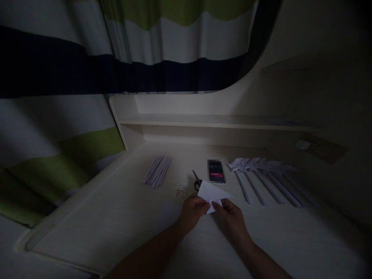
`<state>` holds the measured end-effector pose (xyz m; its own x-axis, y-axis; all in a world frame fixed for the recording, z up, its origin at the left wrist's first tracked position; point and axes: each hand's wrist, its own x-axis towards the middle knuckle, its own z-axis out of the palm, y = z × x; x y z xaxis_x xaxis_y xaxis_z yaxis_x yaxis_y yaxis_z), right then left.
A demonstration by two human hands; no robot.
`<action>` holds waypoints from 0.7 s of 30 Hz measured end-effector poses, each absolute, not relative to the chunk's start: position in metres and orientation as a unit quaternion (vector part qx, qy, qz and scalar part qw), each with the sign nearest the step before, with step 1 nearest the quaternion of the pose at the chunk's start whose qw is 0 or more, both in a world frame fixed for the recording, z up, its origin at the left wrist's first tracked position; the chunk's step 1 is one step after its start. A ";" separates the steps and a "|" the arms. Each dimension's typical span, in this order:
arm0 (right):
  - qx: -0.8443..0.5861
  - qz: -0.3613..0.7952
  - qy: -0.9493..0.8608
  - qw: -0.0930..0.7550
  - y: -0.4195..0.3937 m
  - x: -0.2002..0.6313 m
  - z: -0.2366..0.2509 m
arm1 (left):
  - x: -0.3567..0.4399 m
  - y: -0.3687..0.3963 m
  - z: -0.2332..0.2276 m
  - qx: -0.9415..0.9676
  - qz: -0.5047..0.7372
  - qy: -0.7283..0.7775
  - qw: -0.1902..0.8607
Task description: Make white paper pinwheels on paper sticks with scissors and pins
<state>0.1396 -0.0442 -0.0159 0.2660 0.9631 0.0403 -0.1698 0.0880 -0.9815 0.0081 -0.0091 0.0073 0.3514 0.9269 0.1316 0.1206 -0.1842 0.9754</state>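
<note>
Both my hands hold a small folded piece of white paper (211, 192) just above the pale desk (122, 217). My left hand (193, 211) pinches its lower left edge. My right hand (229, 215) pinches its lower right corner. The paper has a pointed, triangular shape. Scissors (197, 180) lie on the desk right behind the paper, partly hidden by it. The scene is dim.
A bundle of rolled white paper sticks (158, 170) lies at the left. A row of several finished paper pieces on sticks (261, 176) lies at the right. A phone (216, 171) sits behind the scissors. A shelf (209, 121) and striped curtain (87, 77) stand behind.
</note>
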 end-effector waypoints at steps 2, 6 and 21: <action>-0.501 0.453 -0.403 0.618 -0.045 0.140 -0.016 | 0.008 -0.008 0.004 0.649 0.412 0.402 0.498; -0.506 0.442 -0.417 0.613 -0.046 0.141 -0.015 | 0.009 -0.008 -0.001 0.637 0.427 0.401 0.501; -0.499 0.468 -0.407 0.605 -0.048 0.139 -0.011 | 0.009 -0.003 0.001 0.476 0.462 0.354 0.659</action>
<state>0.1390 -0.0479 -0.0108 0.2317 0.9724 0.0256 -0.1602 0.0641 -0.9850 0.0093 -0.0033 0.0009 0.3230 0.9461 -0.0260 -0.2724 0.1192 0.9548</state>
